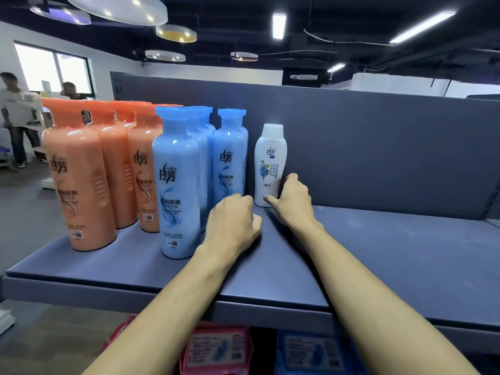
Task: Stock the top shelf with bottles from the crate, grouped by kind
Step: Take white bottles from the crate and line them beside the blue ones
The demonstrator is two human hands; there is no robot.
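Shop floor, dark ceiling, grey-blue top shelf (378, 253). Orange bottles (78, 185) grouped at left, blue bottles (176, 190) just beside them, mid-shelf. White bottle (270, 163) upright right of the blue, near the back panel (378, 144). Right hand (293, 198) grips its base: thumb in front, fingers wrapped round the right side. Left hand (232, 220) on shelf by blue bottles, fingers curled in, holding nothing.

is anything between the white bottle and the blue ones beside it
Nothing visible: only a narrow gap separates the white bottle from the nearest blue bottle. The right hand grips the white bottle low down; the left hand sits in front of that gap.
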